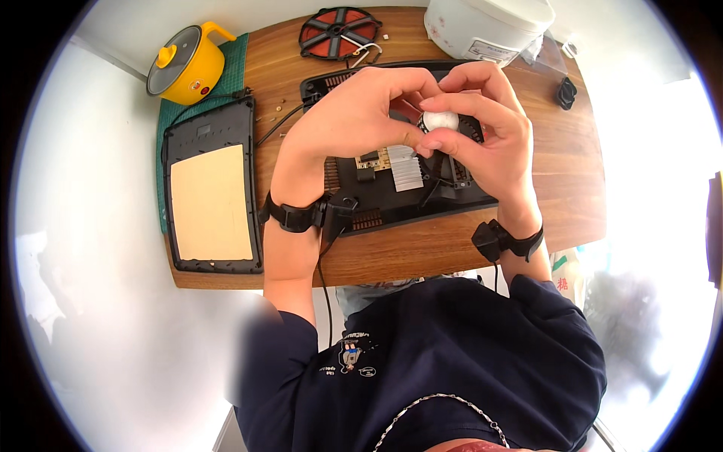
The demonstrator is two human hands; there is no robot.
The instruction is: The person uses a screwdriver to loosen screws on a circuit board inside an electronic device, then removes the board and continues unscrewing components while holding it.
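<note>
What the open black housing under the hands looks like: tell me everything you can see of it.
The open black housing lies on the wooden table, shallow, round-cornered and plastic-looking. Slotted vents pierce it. Inside show a circuit board and a ribbed, silver, metal-looking heat sink. The left hand and right hand hide much of it; whether they touch it is unclear.
</note>
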